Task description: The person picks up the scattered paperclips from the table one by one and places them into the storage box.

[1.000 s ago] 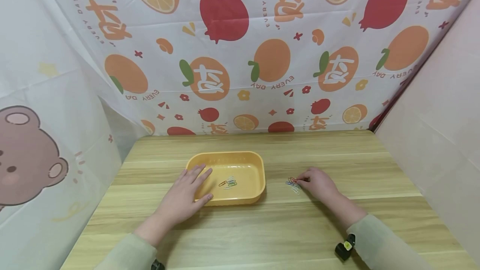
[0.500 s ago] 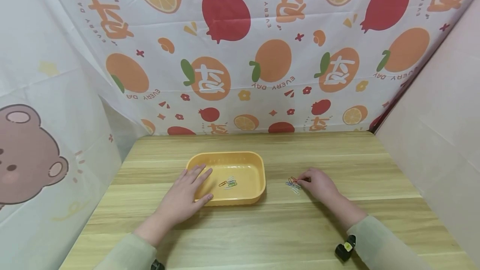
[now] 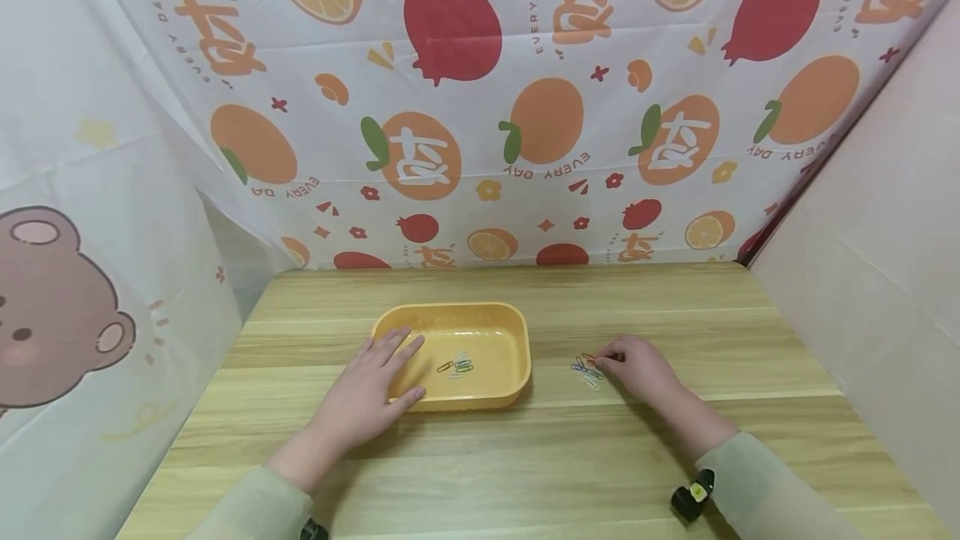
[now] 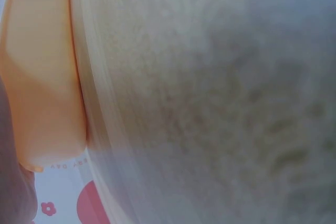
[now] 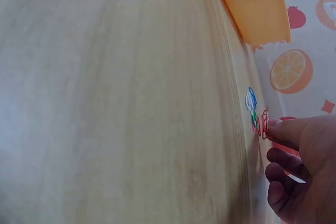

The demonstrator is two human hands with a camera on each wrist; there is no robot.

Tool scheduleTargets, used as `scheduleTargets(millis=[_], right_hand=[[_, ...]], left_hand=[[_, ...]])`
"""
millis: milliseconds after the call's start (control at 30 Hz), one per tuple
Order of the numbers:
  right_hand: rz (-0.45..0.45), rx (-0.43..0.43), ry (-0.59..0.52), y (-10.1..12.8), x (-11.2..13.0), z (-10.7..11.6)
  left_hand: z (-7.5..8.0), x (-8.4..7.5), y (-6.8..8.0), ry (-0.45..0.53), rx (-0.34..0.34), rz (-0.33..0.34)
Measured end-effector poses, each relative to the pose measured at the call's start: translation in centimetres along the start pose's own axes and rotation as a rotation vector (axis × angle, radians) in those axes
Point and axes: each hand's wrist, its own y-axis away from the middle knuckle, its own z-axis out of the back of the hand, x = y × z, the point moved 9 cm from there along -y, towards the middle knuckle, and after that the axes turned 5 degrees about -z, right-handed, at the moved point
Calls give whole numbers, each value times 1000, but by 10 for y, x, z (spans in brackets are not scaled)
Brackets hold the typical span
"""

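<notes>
A yellow plastic tray [image 3: 495, 398] stands on the table with several coloured paper clips [image 3: 457, 367] lying on its floor. My left hand [image 3: 367, 390] rests spread over the tray's left end, fingers over the rim. To the right of the tray, a small heap of paper clips [image 3: 586, 370] in blue, white, green and red lies on the wood. At that heap my right hand [image 3: 639, 369] pinches a red paper clip [image 5: 264, 124] between thumb and forefinger. In the right wrist view its other fingers are curled. The left wrist view shows mostly the tray's side wall [image 4: 44, 77] and blurred table.
The wood-grain table [image 3: 510, 473] runs back to a fruit-printed cloth [image 3: 465, 148]. White cloth walls [image 3: 862, 273] close off both sides. A black wrist camera [image 3: 690, 500] sits on the right sleeve.
The right hand stays at the heap, its fingertips shifting very slightly with the red paper clip. The left hand and the tray have not visibly moved.
</notes>
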Motion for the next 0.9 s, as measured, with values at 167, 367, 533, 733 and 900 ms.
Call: scheduleTargets(millis=[167,367,533,733,900], right_hand=[[-14,19,-33,0,0,0],[-52,37,-113,-3,-7,-3],[-60,43,-143,-4,-9,-3],[-52,33,-118,-3,-6,-3],[-54,34,-89,-2,-4,-3]], left_hand=[[1,0,0,3,1,-2],[1,0,1,2,3,2],[0,1,0,9,-1,1],[-1,2,0,16,6,7],[-1,2,0,16,13,10]])
